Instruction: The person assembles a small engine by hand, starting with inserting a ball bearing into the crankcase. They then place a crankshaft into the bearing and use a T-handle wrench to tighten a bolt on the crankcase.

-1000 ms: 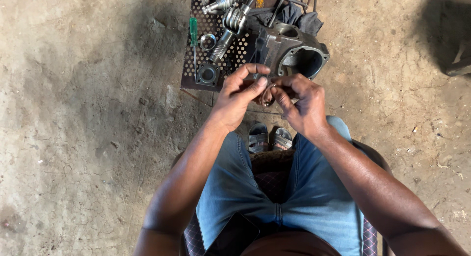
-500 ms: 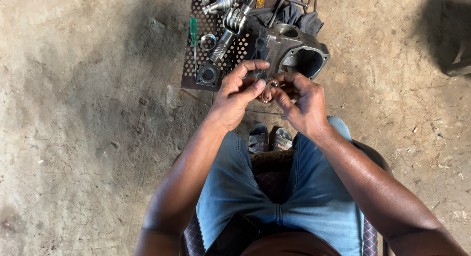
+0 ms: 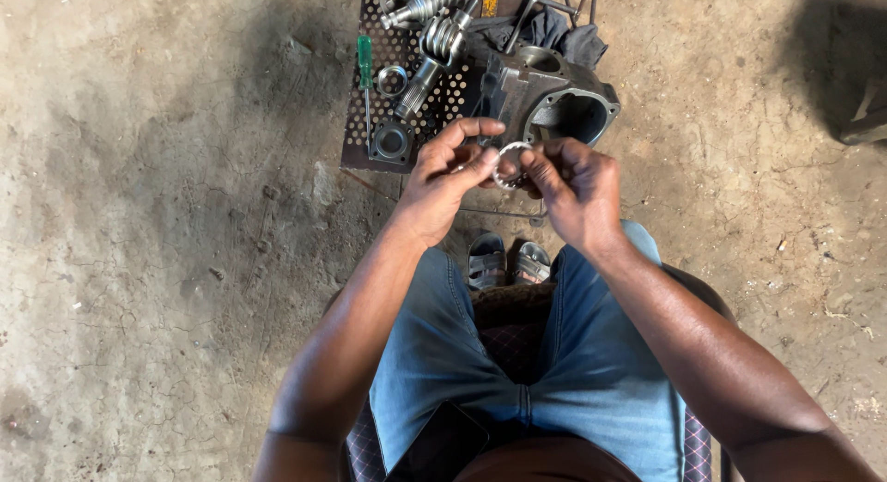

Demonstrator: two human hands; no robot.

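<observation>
Small silvery metal ring (image 3: 506,162), thin and round with an open centre, held up on edge between the fingertips of the left hand (image 3: 442,177) and right hand (image 3: 573,188), just in front of the grey metal housing (image 3: 545,98)

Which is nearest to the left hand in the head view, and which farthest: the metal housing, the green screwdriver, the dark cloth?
From the left hand:
1. Metal housing, just above, to the right.
2. Green screwdriver, upper left on the perforated plate.
3. Dark cloth, top, behind the housing.

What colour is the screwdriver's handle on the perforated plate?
Green; the screwdriver lies on the perforated plate, seen in the head view.
</observation>
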